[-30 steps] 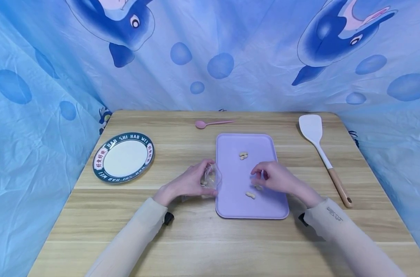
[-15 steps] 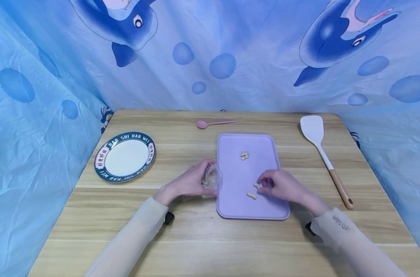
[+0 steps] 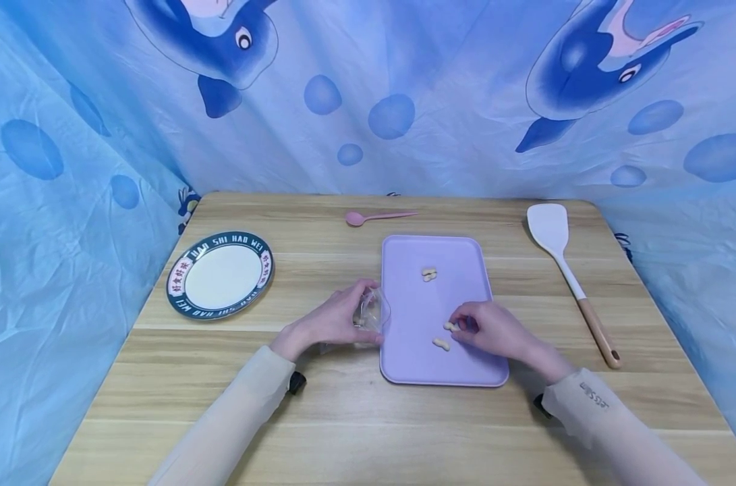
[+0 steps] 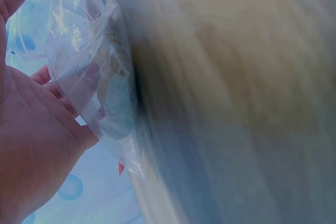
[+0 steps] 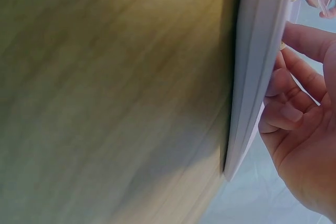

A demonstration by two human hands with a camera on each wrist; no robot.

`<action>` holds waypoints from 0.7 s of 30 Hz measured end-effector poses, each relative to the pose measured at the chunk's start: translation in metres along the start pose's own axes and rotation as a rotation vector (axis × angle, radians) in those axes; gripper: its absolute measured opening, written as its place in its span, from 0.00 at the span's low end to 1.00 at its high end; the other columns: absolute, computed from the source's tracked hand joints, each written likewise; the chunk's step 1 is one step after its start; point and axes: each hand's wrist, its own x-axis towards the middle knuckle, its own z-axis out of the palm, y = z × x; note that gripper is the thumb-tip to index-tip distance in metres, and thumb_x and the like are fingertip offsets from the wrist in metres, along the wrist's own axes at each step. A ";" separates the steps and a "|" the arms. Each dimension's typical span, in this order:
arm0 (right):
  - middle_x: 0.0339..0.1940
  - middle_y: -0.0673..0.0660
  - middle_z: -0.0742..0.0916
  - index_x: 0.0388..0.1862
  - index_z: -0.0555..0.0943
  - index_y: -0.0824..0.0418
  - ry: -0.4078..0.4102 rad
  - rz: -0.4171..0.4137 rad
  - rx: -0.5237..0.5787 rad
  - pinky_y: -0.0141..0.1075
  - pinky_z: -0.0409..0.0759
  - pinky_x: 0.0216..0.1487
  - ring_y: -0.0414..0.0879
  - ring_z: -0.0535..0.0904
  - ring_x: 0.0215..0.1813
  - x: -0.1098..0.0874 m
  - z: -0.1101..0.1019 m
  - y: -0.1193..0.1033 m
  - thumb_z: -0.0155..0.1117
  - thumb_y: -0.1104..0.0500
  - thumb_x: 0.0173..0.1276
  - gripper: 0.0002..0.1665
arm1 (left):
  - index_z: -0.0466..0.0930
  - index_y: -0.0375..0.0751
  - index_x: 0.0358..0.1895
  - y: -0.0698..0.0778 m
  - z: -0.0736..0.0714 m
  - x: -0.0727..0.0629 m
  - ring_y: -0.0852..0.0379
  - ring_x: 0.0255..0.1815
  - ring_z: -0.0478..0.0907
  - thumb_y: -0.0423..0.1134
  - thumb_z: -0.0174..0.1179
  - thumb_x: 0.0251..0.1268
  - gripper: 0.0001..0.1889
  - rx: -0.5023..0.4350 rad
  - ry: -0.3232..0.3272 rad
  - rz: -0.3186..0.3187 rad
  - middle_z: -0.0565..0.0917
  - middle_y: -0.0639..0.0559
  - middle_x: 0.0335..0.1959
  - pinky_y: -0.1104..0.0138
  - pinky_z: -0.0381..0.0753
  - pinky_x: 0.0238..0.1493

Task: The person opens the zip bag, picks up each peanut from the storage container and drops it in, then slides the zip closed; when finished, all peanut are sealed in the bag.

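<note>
On a lilac tray [image 3: 410, 364] lie several peanuts. My right hand [image 3: 495, 331] is low over the tray's right side, thumb and forefinger at the two sides of a peanut [image 3: 450, 327]; a sliver of that peanut [image 5: 283, 45] shows between them in the right wrist view. Just in front of it lies another peanut [image 3: 441, 344], and more peanuts [image 3: 429, 274] sit close together farther back. At the tray's left edge my left hand [image 3: 337, 317] holds a clear plastic bag [image 4: 89, 56], its mouth spread toward the tray. Something tan inside the bag is blurred.
A round plate [image 3: 222, 277] with a green patterned rim stands at the left of the wooden table [image 3: 343, 432]. A pink spoon [image 3: 380, 216] lies at the back. Along the right side lies a white spatula [image 3: 564, 270] with a wooden handle.
My right hand has shifted slightly right and closed its thumb and forefinger on a peanut. My left hand keeps the bag in the same place.
</note>
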 end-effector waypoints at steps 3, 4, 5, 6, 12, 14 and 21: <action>0.26 0.41 0.79 0.39 0.86 0.56 -0.001 -0.005 0.005 0.32 0.74 0.31 0.36 0.73 0.28 0.001 -0.001 -0.001 0.76 0.60 0.60 0.09 | 0.57 0.46 0.74 0.000 0.000 0.000 0.51 0.64 0.71 0.59 0.77 0.46 0.53 0.005 -0.002 -0.001 0.75 0.47 0.61 0.50 0.61 0.70; 0.26 0.41 0.79 0.39 0.86 0.56 0.001 -0.009 0.009 0.32 0.74 0.31 0.36 0.73 0.28 0.001 -0.001 -0.001 0.76 0.60 0.60 0.09 | 0.56 0.46 0.74 0.000 0.001 0.000 0.51 0.64 0.71 0.59 0.77 0.46 0.53 0.008 -0.004 -0.001 0.75 0.47 0.62 0.50 0.60 0.70; 0.26 0.41 0.79 0.39 0.86 0.56 0.005 -0.014 0.009 0.32 0.74 0.31 0.36 0.73 0.28 0.002 -0.002 -0.002 0.76 0.60 0.60 0.09 | 0.56 0.46 0.74 0.000 0.001 0.000 0.51 0.64 0.71 0.59 0.77 0.47 0.53 0.011 -0.005 -0.001 0.75 0.46 0.62 0.50 0.60 0.70; 0.26 0.41 0.79 0.39 0.86 0.56 0.009 -0.023 0.011 0.32 0.74 0.31 0.37 0.73 0.28 0.003 -0.002 -0.002 0.76 0.61 0.60 0.09 | 0.56 0.46 0.74 0.000 0.001 0.001 0.51 0.65 0.70 0.59 0.77 0.47 0.53 0.014 -0.006 -0.002 0.75 0.46 0.62 0.50 0.60 0.70; 0.26 0.42 0.79 0.38 0.86 0.56 0.022 -0.061 0.005 0.32 0.73 0.31 0.38 0.73 0.28 0.010 -0.006 -0.006 0.76 0.62 0.58 0.09 | 0.57 0.45 0.74 0.001 0.000 0.000 0.49 0.64 0.71 0.58 0.77 0.47 0.53 0.005 -0.002 0.000 0.76 0.45 0.62 0.49 0.60 0.70; 0.27 0.42 0.79 0.38 0.86 0.56 0.026 -0.067 0.000 0.32 0.73 0.31 0.38 0.73 0.28 0.013 -0.008 -0.008 0.76 0.63 0.58 0.09 | 0.57 0.45 0.74 0.001 0.000 0.000 0.48 0.64 0.71 0.58 0.77 0.47 0.53 0.002 -0.002 -0.001 0.76 0.45 0.61 0.49 0.60 0.70; 0.27 0.42 0.80 0.38 0.86 0.57 0.038 -0.123 -0.001 0.32 0.73 0.30 0.40 0.73 0.27 0.028 -0.017 -0.022 0.75 0.66 0.57 0.10 | 0.57 0.45 0.74 0.001 0.001 0.000 0.49 0.63 0.71 0.57 0.77 0.47 0.53 0.006 -0.004 -0.007 0.76 0.46 0.61 0.50 0.60 0.70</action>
